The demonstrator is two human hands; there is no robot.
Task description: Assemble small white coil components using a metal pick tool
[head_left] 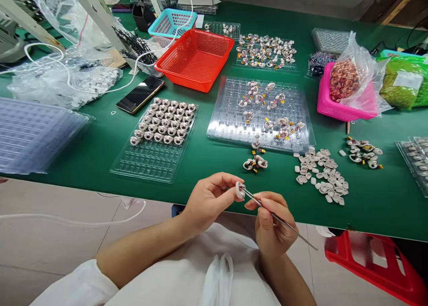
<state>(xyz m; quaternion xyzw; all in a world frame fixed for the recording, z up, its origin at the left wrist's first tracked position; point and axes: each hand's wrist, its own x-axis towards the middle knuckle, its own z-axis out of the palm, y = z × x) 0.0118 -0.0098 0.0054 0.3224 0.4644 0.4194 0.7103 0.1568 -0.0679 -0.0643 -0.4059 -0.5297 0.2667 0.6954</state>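
Observation:
My left hand [209, 200] pinches a small white shell piece [240, 190] between thumb and fingers, just off the near edge of the green table [100, 141]. My right hand [272, 223] grips metal tweezers [277, 218], whose tips touch the white piece. On the table ahead lies a loose pile of white shell pieces [321, 177]. A few assembled parts with yellow bits [255, 162] lie right in front of my hands. To the left, a clear tray [154, 157] holds rows of finished white pieces [165, 122].
A large clear tray [230, 123] with scattered parts lies centre. Behind stand a red basket [195, 59], a teal basket [172, 22], and a pink basket [341, 105] with a bag of copper coils. A phone [140, 94] lies left. A red stool [377, 263] stands at lower right.

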